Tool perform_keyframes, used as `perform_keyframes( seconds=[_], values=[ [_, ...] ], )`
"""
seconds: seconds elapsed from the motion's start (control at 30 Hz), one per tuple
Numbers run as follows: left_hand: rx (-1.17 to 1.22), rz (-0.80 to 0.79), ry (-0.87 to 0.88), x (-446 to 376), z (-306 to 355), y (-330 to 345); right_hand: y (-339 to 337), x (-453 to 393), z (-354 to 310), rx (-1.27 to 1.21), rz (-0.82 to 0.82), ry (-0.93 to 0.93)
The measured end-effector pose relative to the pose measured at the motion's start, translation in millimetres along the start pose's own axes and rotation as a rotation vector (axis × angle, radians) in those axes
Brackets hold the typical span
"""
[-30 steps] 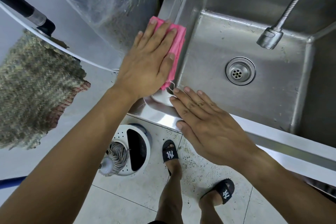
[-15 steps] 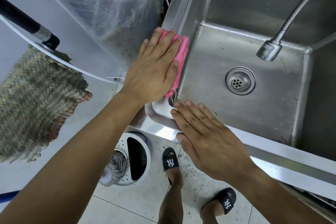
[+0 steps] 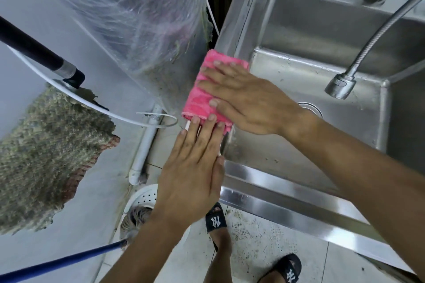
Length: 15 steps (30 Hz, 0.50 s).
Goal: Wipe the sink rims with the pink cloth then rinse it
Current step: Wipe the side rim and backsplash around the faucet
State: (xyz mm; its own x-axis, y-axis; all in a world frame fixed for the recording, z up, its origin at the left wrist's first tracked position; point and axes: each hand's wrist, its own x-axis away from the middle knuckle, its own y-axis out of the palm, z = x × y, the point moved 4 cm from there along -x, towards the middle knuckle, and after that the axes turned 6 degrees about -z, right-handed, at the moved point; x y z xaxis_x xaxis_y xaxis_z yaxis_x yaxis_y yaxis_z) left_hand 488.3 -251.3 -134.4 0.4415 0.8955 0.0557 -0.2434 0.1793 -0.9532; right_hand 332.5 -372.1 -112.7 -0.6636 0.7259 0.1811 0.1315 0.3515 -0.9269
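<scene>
A: Where is the pink cloth (image 3: 208, 89) just now?

B: Folded flat on the left rim of the stainless sink (image 3: 232, 37), under the right hand (image 3: 250, 102). That hand lies across it with straight fingers (image 3: 219, 71) pressing down, relaxed and gripping nothing; the thumb rests on the cloth's near part.

A: And the left hand (image 3: 193, 167)?

B: Flat too, fingers straight and side by side. Their tips touch the near hem of the cloth, just short of the right thumb. The palm covers the sink's front-left corner.

A: What lies beyond the right fingers?

B: More of the rim, running up to a tap base. To the right of the wrist sits the basin, with the flexible spray faucet (image 3: 340, 85) hanging over it and the drain partly hidden behind the wrist.

A: Left of the fingertips?

B: A clear plastic bag (image 3: 138, 18), just beside the cloth. Further left hangs a grey-green mop head (image 3: 46, 156).
</scene>
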Motion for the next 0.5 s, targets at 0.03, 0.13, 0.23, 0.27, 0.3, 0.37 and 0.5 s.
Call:
perform_keyframes(
  seconds=[0.03, 0.13, 0.23, 0.27, 0.3, 0.37, 0.5],
  values=[
    [-0.009, -0.006, 0.0, -1.3, -0.5, 0.1, 5.2, -8.7, 5.3, 0.014, -0.038, -0.023],
    [-0.027, -0.018, -0.026, -2.1, -1.7, 2.6, 10.6, -18.8, 21.5, -0.02, 0.058, 0.043],
    [-0.01, -0.025, -0.043, -5.9, -2.9, 2.3, 1.5, -30.9, 27.1, -0.173, 0.227, 0.298],
    [0.006, -0.029, -0.041, -10.3, -4.9, 1.4, 1.0, -34.2, 25.0, -0.225, 0.27, 0.386],
    [0.024, -0.033, -0.036, -17.3, -7.7, -0.2, 2.4, -36.4, 21.0, -0.261, 0.293, 0.453],
    [0.063, -0.039, -0.028, -38.0, -14.7, -3.6, 4.0, -34.4, 15.4, -0.307, 0.304, 0.513],
    [0.027, -0.042, -0.049, -66.2, -20.7, -4.8, -21.8, -27.5, 30.7, -0.086, 0.299, 0.233]
  ],
)
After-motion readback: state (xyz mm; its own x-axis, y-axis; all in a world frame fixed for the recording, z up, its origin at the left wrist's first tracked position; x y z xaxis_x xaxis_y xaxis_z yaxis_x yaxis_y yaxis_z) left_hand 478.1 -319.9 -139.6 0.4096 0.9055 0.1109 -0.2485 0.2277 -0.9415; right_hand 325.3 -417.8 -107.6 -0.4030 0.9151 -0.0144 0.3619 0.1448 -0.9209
